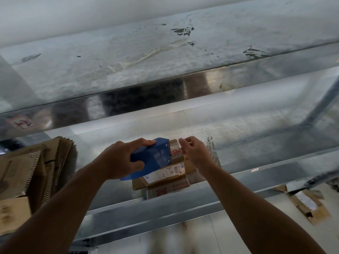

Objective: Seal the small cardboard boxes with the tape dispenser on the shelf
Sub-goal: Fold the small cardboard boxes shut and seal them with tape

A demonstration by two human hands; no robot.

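The left hand (pixel 117 160) is clamped around the blue plastic box-shaped tape dispenser (pixel 152 156), fingers over its top and thumb along its near side, holding it tilted just above the small brown cardboard box with a white printed label (pixel 165 173). Just beside the dispenser's open mouth, the right hand (pixel 194 153) has its fingers curled and thumb and forefinger drawn together; whether a strip of clear tape lies between them I cannot tell. The labelled box lies on top of a second brown cardboard box with red print (pixel 165 189), and both sit near the front edge of the grey galvanised metal shelf (pixel 256 143). Scraps of crumpled clear tape (pixel 212 149) stick to the shelf just behind the right hand. To the left stands a leaning stack of flattened corrugated cardboard sheets (pixel 33 167). Above runs another grey metal shelf board (pixel 146 57), streaked with tape residue, with a white sticker marked in red (pixel 22 123) on its front lip. Lower right, below the shelf, lies a torn brown cardboard piece (pixel 308 206)
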